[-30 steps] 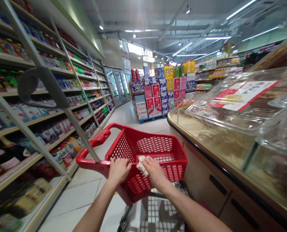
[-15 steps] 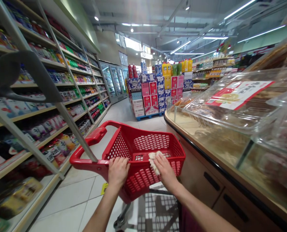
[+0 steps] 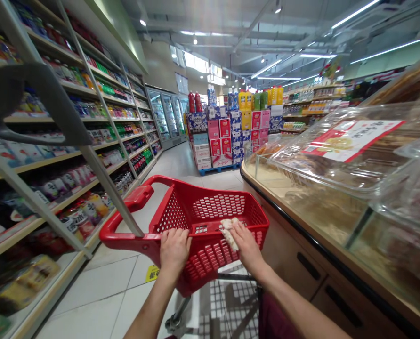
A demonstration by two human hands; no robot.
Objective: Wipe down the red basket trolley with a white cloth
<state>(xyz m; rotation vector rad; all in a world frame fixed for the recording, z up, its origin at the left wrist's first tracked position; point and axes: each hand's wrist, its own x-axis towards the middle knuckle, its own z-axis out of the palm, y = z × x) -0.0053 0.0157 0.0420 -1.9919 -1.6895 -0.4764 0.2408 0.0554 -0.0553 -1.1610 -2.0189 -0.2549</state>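
Twelve o'clock = straight ahead of me. My right hand (image 3: 245, 241) closed over a crumpled white cloth (image 3: 228, 230), fingers bent, palm hidden. Cloth touches the fingers, showing at ten o'clock from my knuckles; it laps the near rim of a red trolley basket (image 3: 205, 239) and hangs partly down the outer wall. My left hand (image 3: 175, 249), at nine o'clock from the right and apart from the cloth, grips the same rim, fingers hooked over. Silver pole (image 3: 113, 193) at ten from the left hand, topped by a grey loop handle (image 3: 63, 110). Wooden counter (image 3: 284, 235) at three from the right hand.
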